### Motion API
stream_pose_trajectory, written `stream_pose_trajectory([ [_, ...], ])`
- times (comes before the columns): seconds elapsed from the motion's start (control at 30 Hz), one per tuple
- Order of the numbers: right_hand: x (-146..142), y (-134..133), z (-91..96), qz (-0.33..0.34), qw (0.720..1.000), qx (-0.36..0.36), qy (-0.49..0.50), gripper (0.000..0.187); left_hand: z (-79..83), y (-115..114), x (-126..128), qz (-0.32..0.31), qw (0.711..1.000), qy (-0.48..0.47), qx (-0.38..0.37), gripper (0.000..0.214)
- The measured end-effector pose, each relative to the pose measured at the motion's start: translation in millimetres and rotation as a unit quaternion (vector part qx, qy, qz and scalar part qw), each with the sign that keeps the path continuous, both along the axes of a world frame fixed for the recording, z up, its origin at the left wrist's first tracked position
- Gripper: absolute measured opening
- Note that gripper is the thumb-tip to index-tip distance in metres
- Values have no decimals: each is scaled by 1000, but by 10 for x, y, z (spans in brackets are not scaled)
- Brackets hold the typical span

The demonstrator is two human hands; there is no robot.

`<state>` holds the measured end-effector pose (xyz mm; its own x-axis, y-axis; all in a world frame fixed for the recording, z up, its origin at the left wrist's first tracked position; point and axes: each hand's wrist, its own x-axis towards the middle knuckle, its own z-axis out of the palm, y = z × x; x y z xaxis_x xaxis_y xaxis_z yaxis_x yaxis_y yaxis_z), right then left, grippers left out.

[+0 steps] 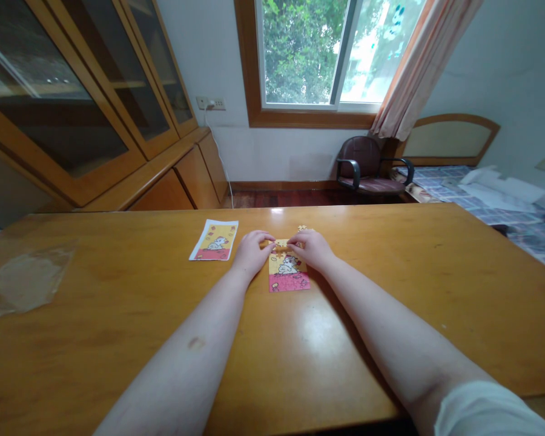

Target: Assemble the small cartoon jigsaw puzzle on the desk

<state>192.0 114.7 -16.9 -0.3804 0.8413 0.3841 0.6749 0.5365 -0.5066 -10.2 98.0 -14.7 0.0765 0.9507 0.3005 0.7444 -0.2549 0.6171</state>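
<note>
Lying flat, there's the rectangular yellow-and-pink jigsaw puzzle — white cartoon animal on it, jagged gap in its yellow end — small yellow pieces just beyond.

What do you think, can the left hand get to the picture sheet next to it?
Probably yes: the picture sheet lies close beside the left hand, with only tabletop between them. Its fingers are at the puzzle, though, so they'd likely have to leave that first.
</note>
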Motion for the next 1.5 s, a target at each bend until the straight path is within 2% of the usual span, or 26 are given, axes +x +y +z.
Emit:
stream_pose_trajectory([
  [0.17, -30, 12, -24, 4, 997, 16, -73, 12, -28, 11, -21, 47, 996, 77, -15, 25],
  [0.3, -61, 30, -29, 9, 995, 13, -99, 14, -5, -8, -1, 51, 993, 106, -32, 35],
  [1.0, -113, 55, -106, 24, 992, 27, -125, 16, 5, -10, 22, 27, 992, 116, -29, 35],
  [1.3, -108, 9, -48, 24, 993, 21, -113, 19, 10, -19, 25, 23, 992, 121, -34, 34],
  [1.5, -85, 3, -50, 73, 991, 20, -107, 24, -10, -14, 19, 19, 992, 121, -33, 34],
])
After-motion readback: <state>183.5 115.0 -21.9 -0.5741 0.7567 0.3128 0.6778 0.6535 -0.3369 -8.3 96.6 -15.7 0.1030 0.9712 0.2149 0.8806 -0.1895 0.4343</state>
